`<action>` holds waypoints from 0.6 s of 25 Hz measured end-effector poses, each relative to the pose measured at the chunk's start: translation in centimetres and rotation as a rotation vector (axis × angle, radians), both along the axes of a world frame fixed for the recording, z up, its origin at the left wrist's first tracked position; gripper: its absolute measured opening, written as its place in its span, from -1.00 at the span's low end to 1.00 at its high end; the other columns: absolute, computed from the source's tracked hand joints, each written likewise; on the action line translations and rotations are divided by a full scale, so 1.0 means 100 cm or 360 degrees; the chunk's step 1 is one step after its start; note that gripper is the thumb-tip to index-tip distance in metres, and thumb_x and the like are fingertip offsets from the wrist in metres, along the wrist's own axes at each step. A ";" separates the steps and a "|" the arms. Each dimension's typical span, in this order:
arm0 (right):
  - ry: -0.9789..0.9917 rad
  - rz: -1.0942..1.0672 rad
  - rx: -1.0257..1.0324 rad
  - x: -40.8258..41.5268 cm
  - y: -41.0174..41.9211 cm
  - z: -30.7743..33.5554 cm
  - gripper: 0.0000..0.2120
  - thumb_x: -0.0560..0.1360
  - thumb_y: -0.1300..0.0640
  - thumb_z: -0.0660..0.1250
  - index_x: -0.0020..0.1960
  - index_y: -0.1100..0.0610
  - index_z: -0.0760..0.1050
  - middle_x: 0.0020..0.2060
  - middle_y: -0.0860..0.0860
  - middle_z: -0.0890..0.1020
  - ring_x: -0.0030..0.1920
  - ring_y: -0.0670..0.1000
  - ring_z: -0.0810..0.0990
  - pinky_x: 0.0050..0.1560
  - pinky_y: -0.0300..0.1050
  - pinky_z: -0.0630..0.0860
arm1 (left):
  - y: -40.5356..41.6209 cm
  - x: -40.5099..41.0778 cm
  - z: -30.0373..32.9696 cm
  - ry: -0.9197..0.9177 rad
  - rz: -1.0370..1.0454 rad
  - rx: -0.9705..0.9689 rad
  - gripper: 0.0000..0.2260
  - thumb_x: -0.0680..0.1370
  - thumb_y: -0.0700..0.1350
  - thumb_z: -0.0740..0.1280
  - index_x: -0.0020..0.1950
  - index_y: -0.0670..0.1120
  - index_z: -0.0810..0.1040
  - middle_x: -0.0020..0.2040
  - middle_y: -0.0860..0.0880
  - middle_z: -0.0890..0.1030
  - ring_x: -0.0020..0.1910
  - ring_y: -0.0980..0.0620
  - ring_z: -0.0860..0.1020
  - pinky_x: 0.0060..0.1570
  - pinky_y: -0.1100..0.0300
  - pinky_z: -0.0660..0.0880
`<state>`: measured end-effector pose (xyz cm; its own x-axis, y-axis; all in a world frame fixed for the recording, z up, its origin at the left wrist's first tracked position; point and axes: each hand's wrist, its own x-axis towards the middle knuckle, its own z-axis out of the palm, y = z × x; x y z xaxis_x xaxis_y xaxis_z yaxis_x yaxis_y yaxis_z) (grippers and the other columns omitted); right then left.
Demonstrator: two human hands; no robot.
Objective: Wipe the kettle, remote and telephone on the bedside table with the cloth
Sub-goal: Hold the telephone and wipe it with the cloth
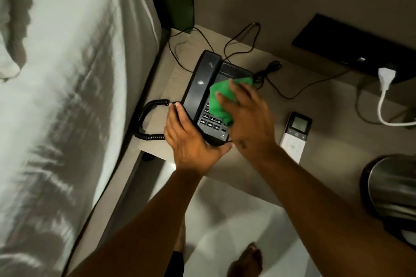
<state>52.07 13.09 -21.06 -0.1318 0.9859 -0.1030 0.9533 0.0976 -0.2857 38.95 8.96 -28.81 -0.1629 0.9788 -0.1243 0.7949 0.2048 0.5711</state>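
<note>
Right hand [246,114] presses a bunched green cloth [221,102] flat against the keypad of the black telephone [210,94], fingers spread over the cloth and holding it down. Left hand [189,139] clasps the telephone's near end, thumb along the front edge and fingers curled round the side where the coiled cord [146,119] leaves it. The handset lies in its cradle on the telephone's bed-side half. The telephone sits near the counter [326,101] edge that runs beside the bed [67,96]. A white remote [296,136] with a small screen lies flat on the counter just beyond the right forearm, apart from the telephone. The steel kettle [392,186] stands at the counter's near right corner, partly cut off by the picture edge. Thin black cables [238,40] trail across the counter behind the telephone.
</note>
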 end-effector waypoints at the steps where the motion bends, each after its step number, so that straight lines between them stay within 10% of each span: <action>1: -0.0001 0.0023 -0.0007 -0.003 -0.007 -0.006 -0.36 0.33 0.24 0.48 0.36 0.00 0.38 0.46 0.12 0.31 0.45 0.26 0.20 0.39 0.30 0.22 | 0.000 -0.001 -0.002 -0.0036 0.0014 0.0014 0.32 0.18 0.57 0.36 0.64 -0.20 -0.05 0.63 -0.25 0.11 0.59 -0.28 0.16 0.52 -0.25 0.09; 5: -0.0201 0.0068 -0.0137 -0.015 -0.034 -0.024 -0.31 0.36 0.02 0.44 0.43 -0.05 0.26 0.50 0.14 0.20 0.48 0.27 0.11 0.40 0.26 0.15 | -0.001 -0.002 -0.008 -0.0091 0.0034 0.0057 0.13 0.31 0.45 0.32 0.64 -0.20 0.00 0.57 -0.26 0.22 0.55 -0.27 0.22 0.50 -0.19 0.13; 11: -0.0204 -0.0309 -0.0034 -0.022 0.021 -0.025 -0.30 0.41 0.28 0.29 0.45 -0.10 0.16 0.53 0.13 0.11 0.50 0.25 0.00 0.41 0.25 0.14 | -0.001 -0.003 -0.010 0.0009 0.0039 0.0051 0.19 0.28 0.63 0.14 0.60 -0.24 0.10 0.52 -0.28 0.32 0.48 -0.27 0.31 0.43 -0.19 0.25; 15: -0.0196 -0.0206 -0.0108 -0.041 -0.034 -0.029 -0.27 0.43 0.09 0.36 0.48 -0.11 0.07 0.53 0.14 0.03 0.48 0.21 -0.15 0.40 0.18 -0.06 | 0.002 0.000 -0.014 0.0150 0.0073 0.0045 -0.10 0.48 0.35 0.24 0.56 -0.29 0.15 0.45 -0.37 0.41 0.41 -0.36 0.44 0.37 -0.28 0.41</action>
<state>47.98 9.69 -23.96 0.0133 0.9840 -0.1774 0.9849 -0.0436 -0.1676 38.94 9.14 -30.19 -0.2172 0.9730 -0.0787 0.8355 0.2270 0.5005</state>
